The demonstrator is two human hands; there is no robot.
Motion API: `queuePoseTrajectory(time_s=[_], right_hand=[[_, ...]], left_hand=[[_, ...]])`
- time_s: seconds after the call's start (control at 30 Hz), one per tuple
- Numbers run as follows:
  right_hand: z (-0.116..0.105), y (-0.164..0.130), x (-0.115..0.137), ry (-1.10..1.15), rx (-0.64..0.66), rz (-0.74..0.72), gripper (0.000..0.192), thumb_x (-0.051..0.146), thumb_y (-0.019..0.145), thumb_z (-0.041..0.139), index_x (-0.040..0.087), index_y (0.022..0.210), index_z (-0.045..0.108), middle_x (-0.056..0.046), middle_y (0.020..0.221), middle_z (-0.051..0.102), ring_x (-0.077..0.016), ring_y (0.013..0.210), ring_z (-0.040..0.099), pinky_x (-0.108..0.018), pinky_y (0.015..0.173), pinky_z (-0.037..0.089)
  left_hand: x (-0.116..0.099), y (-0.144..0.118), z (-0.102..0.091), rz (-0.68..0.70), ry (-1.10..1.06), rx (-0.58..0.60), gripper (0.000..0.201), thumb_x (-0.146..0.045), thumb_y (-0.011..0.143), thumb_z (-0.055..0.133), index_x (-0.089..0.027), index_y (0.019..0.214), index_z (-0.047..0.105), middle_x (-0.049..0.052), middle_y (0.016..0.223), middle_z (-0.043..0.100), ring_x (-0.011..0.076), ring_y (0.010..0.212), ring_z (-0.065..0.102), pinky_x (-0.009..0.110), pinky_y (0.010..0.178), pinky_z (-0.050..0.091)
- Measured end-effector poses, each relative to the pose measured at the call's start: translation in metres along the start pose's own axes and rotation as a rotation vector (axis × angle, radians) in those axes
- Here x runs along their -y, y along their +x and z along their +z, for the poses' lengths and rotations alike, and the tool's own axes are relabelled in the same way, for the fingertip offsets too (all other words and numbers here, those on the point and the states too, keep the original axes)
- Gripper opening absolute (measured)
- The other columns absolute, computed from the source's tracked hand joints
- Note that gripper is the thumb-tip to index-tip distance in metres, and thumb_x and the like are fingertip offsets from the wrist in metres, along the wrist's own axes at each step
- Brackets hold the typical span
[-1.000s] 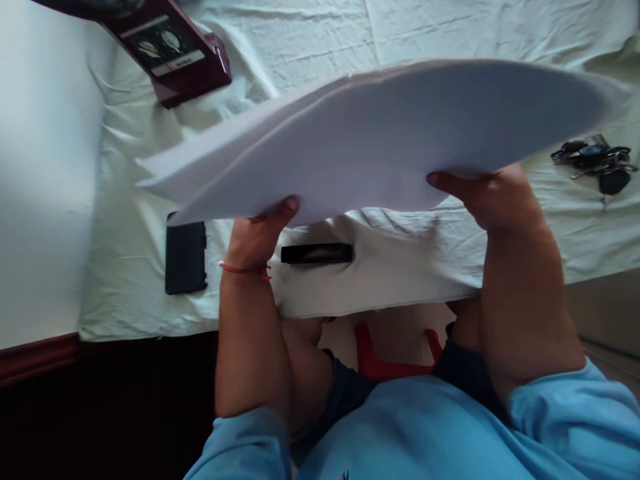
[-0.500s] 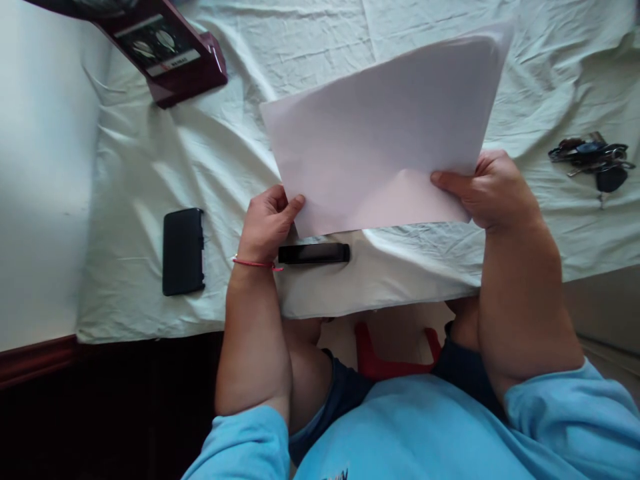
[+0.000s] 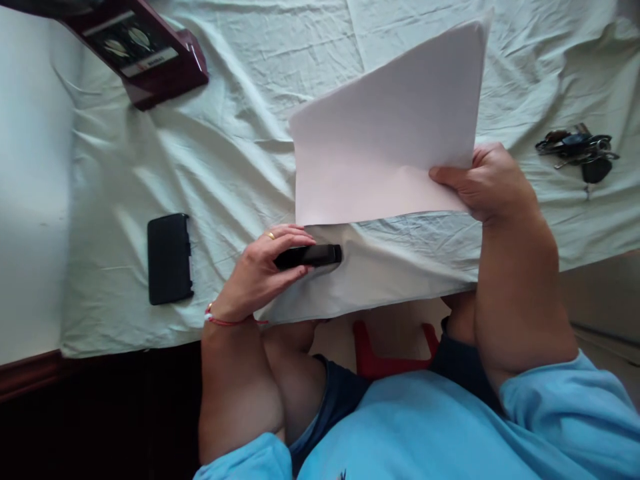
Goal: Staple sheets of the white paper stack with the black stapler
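Right hand (image 3: 493, 183) pinches paper (image 3: 385, 133) near its lower right corner, over the surface (image 3: 235, 167). Left hand (image 3: 263, 263), fingers part-curled, straddles the bar (image 3: 324, 255); firm hold unclear. Best: paper level, bar gripped evenly.

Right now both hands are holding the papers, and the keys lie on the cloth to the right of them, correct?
Not quite: only the right hand holds the papers. The left hand has its thumb and fingers around the black object, as the head view shows. The keys do lie on the cloth, right of the papers.
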State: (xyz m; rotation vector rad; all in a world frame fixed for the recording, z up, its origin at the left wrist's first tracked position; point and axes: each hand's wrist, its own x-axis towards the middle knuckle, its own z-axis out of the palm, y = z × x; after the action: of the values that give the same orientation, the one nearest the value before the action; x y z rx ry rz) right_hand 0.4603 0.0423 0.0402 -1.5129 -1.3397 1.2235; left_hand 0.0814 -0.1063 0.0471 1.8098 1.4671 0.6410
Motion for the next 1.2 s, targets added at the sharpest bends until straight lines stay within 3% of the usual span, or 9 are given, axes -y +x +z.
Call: queuePoseTrajectory(time_s=[0.1,0.27,0.53,0.7,1.0,1.2], right_hand=[[0.004,-0.001,0.006,-0.014,-0.019,0.092,0.014,0.004,0.084,0.084,0.015,0.08,0.077,0.002,0.077,0.07,-0.0073,0.066,0.057,-0.019,0.054,0.04],[0.007,-0.002,0.009,0.033,0.025,0.07,0.013,0.005,0.081,0.084,0.015,0.081,0.077,0.001,0.081,0.075,-0.0085,0.07,0.061,-0.019,0.058,0.046],[0.004,-0.006,0.015,0.023,0.013,0.09,0.015,0.005,0.08,0.084,0.015,0.071,0.076,0.002,0.074,0.071,-0.006,0.063,0.057,-0.017,0.052,0.041],[0.001,-0.007,0.016,0.039,0.048,0.064,0.009,0.011,0.079,0.086,0.016,0.077,0.079,0.001,0.082,0.078,-0.0081,0.069,0.061,-0.018,0.056,0.047],[-0.003,-0.01,0.019,0.033,0.012,0.117,0.011,0.004,0.084,0.089,0.015,0.085,0.086,-0.002,0.089,0.083,-0.0103,0.073,0.07,-0.022,0.063,0.056],[-0.008,-0.01,0.02,0.025,0.078,0.125,0.01,0.006,0.082,0.085,0.015,0.08,0.081,-0.001,0.086,0.081,-0.0094,0.07,0.066,-0.022,0.063,0.058]], left_hand=[[0.003,-0.001,-0.001,-0.084,0.027,-0.095,0.031,-0.042,0.092,0.089,-0.028,0.121,0.091,0.008,0.121,0.089,0.0332,0.119,0.081,0.049,0.113,0.063],[0.006,0.0,0.0,-0.125,0.034,-0.185,0.034,-0.042,0.089,0.09,-0.026,0.119,0.092,0.007,0.114,0.088,0.0301,0.111,0.08,0.044,0.106,0.062],[0.01,0.001,-0.003,-0.147,0.05,-0.245,0.032,-0.044,0.085,0.093,-0.028,0.113,0.093,0.01,0.128,0.084,0.035,0.127,0.076,0.05,0.119,0.06],[0.016,0.002,-0.004,-0.146,0.049,-0.264,0.033,-0.046,0.083,0.095,-0.029,0.112,0.094,0.011,0.129,0.082,0.0359,0.129,0.075,0.052,0.12,0.058],[0.02,0.001,-0.006,-0.191,0.042,-0.272,0.035,-0.046,0.082,0.095,-0.029,0.113,0.092,0.009,0.127,0.082,0.035,0.129,0.074,0.052,0.119,0.058],[0.016,0.002,-0.006,-0.231,0.048,-0.263,0.038,-0.048,0.082,0.092,-0.029,0.114,0.09,0.008,0.125,0.082,0.034,0.125,0.075,0.052,0.12,0.058]])
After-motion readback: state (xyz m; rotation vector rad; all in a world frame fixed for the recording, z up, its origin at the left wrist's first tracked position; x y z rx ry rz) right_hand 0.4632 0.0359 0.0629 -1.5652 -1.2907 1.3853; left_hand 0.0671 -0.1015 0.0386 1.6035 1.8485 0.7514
